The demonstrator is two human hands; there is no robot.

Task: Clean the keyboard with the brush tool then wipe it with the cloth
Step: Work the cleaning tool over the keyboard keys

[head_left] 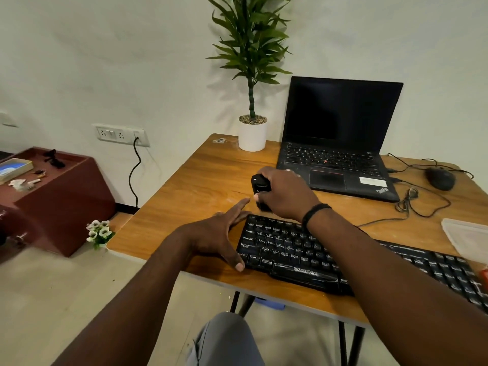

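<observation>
A black keyboard (295, 252) lies along the front edge of the wooden table (200, 186). My right hand (285, 194) is closed around a black brush tool (260, 184), just beyond the keyboard's top left corner; the tool's lower end is hidden behind my fingers. My left hand (219, 233) rests flat against the keyboard's left end, fingers spread, thumb at the front left corner. My right forearm crosses over the keyboard's middle and hides it. A pale folded cloth-like thing (467, 236) lies at the table's right edge.
An open black laptop (340, 143) stands behind the keyboard, with a black mouse (440, 178) and loose cables (412, 204) to its right. A white potted plant (252, 133) stands at the table's back. A maroon cabinet (60, 194) stands to the left on the floor.
</observation>
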